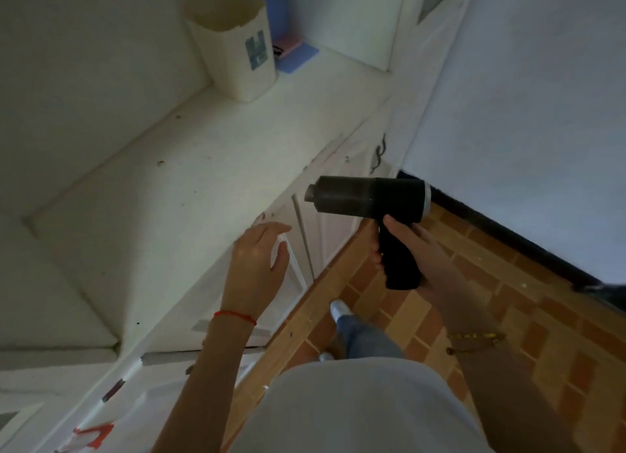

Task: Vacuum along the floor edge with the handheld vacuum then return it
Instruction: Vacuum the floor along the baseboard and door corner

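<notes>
Handheld vacuum (369,198) gripped by right hand (413,249), raised beside white counter (189,181), well above brick floor (474,283); left hand (257,259) fingers relaxed, empty; stage unclear, return pending.

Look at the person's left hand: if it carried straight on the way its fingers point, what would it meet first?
Probably the white counter edge: the left hand hovers open beside it, fingers pointing up along it. Depth is unclear.

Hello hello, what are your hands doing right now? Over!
Right hand grips black handheld vacuum, held up in the air. Left hand open, empty, over white counter. Nothing blocking.
</notes>
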Demonstrator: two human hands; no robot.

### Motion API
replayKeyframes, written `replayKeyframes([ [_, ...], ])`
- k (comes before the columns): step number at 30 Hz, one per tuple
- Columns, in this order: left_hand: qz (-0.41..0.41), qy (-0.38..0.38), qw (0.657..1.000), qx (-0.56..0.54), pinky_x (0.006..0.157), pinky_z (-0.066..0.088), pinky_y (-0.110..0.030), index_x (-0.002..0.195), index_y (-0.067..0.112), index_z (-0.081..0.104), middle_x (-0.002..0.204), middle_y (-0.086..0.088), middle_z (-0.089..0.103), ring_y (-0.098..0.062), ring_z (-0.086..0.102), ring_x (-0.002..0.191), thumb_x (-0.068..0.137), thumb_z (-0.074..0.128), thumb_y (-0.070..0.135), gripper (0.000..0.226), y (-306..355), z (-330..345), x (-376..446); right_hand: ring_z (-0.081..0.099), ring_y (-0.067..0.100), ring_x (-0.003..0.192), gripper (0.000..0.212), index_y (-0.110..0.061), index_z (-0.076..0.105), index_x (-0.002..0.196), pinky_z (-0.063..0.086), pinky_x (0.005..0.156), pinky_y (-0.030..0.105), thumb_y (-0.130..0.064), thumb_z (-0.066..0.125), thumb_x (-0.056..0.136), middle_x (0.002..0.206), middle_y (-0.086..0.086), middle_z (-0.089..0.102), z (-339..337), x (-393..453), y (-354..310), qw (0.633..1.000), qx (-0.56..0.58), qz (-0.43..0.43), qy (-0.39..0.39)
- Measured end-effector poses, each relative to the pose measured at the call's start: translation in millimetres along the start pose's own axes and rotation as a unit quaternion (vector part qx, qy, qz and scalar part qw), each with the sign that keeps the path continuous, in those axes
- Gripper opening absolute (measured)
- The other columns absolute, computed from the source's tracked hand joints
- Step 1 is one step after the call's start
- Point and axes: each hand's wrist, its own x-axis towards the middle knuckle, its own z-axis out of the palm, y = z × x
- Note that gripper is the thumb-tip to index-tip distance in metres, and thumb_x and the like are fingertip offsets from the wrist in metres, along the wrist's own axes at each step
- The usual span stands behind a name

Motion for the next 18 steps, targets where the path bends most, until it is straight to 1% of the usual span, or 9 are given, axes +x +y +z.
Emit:
replayKeyframes([
  [4, 0.039, -0.062, 0.997, -0.021, 0.106, 0.043, -0.050, 0.120, 0.006, 0.065, 0.123, -0.011, 0.066, -0.027, 0.059, 0.118, 0.095, 0.057, 0.006, 0.026, 21.4, 14.3, -5.4, 0.060, 0.020, 0.060, 0.017, -0.006, 0.063, 0.089, 0.053, 0.055, 0.028, -0.023, 0.062, 0.088, 0.075, 0.010, 0.062, -16.8, -40.1, 10.7, 0.994, 0.026, 0.003, 0.106],
  [8, 0.073, -0.100, 0.992, -0.036, 0.108, 0.042, -0.048, 0.120, 0.005, 0.065, 0.123, -0.011, 0.066, -0.027, 0.059, 0.118, 0.096, 0.056, 0.007, 0.026, 45.0, 26.3, -4.2, 0.061, 0.019, 0.061, 0.018, -0.010, 0.067, 0.086, 0.053, 0.055, 0.027, -0.028, 0.068, 0.081, 0.075, 0.008, 0.063, -35.2, -71.3, 17.7, 0.987, 0.039, -0.014, 0.154],
  [10, 0.090, -0.109, 0.989, -0.048, 0.106, 0.045, -0.047, 0.118, 0.005, 0.066, 0.119, -0.013, 0.067, -0.029, 0.061, 0.114, 0.099, 0.051, 0.016, 0.027, 61.1, 30.3, -1.8, 0.060, 0.019, 0.061, 0.018, -0.012, 0.069, 0.084, 0.052, 0.055, 0.028, -0.030, 0.069, 0.081, 0.075, 0.008, 0.063, -46.2, -83.0, 18.7, 0.984, 0.044, -0.024, 0.173],
  [12, 0.127, -0.105, 0.985, -0.061, 0.098, 0.051, -0.048, 0.108, 0.002, 0.069, 0.107, -0.017, 0.071, -0.030, 0.066, 0.101, 0.100, 0.039, 0.034, 0.045, 84.5, 35.3, -0.3, 0.059, 0.019, 0.062, 0.020, -0.012, 0.068, 0.085, 0.051, 0.057, 0.028, -0.032, 0.070, 0.081, 0.076, 0.008, 0.062, -59.6, -93.6, 18.5, 0.980, 0.055, -0.027, 0.191],
  [13, 0.149, -0.094, 0.982, -0.064, 0.093, 0.052, -0.046, 0.102, 0.000, 0.071, 0.099, -0.017, 0.072, -0.030, 0.068, 0.094, 0.099, 0.035, 0.038, 0.052, 95.4, 38.9, 0.8, 0.059, 0.019, 0.062, 0.020, -0.012, 0.068, 0.085, 0.051, 0.057, 0.028, -0.032, 0.070, 0.082, 0.077, 0.008, 0.062, -67.0, -98.5, 18.1, 0.978, 0.065, -0.029, 0.195],
  [14, 0.165, -0.086, 0.980, -0.066, 0.089, 0.053, -0.044, 0.098, 0.000, 0.071, 0.095, -0.017, 0.073, -0.030, 0.068, 0.089, 0.097, 0.037, 0.036, 0.050, 104.0, 44.9, 2.4, 0.059, 0.018, 0.062, 0.020, -0.013, 0.068, 0.085, 0.051, 0.057, 0.028, -0.033, 0.070, 0.082, 0.077, 0.008, 0.062, -74.7, -103.4, 17.3, 0.976, 0.077, -0.031, 0.199],
  [15, 0.168, -0.098, 0.979, -0.065, 0.089, 0.052, -0.041, 0.099, 0.001, 0.071, 0.096, -0.016, 0.073, -0.029, 0.068, 0.090, 0.096, 0.041, 0.032, 0.043, 111.0, 51.9, 4.8, 0.059, 0.018, 0.063, 0.020, -0.014, 0.069, 0.085, 0.051, 0.057, 0.027, -0.033, 0.071, 0.082, 0.077, 0.007, 0.062, -82.9, -108.5, 15.9, 0.974, 0.088, -0.034, 0.205],
  [16, 0.167, -0.114, 0.977, -0.064, 0.092, 0.051, -0.037, 0.103, 0.003, 0.070, 0.101, -0.014, 0.072, -0.027, 0.067, 0.095, 0.096, 0.046, 0.026, 0.034, 115.8, 60.9, 7.8, 0.059, 0.017, 0.063, 0.019, -0.014, 0.069, 0.084, 0.051, 0.057, 0.026, -0.033, 0.071, 0.082, 0.077, 0.007, 0.062, -91.4, -113.7, 13.8, 0.972, 0.098, -0.035, 0.212],
  [18, 0.170, -0.145, 0.973, -0.063, 0.100, 0.047, -0.035, 0.113, 0.006, 0.067, 0.112, -0.011, 0.069, -0.025, 0.063, 0.107, 0.097, 0.054, 0.014, 0.023, 125.8, 80.7, 15.7, 0.059, 0.017, 0.064, 0.020, -0.015, 0.069, 0.084, 0.052, 0.057, 0.025, -0.034, 0.071, 0.081, 0.077, 0.006, 0.063, -110.2, -125.0, 8.0, 0.967, 0.111, -0.039, 0.227],
])
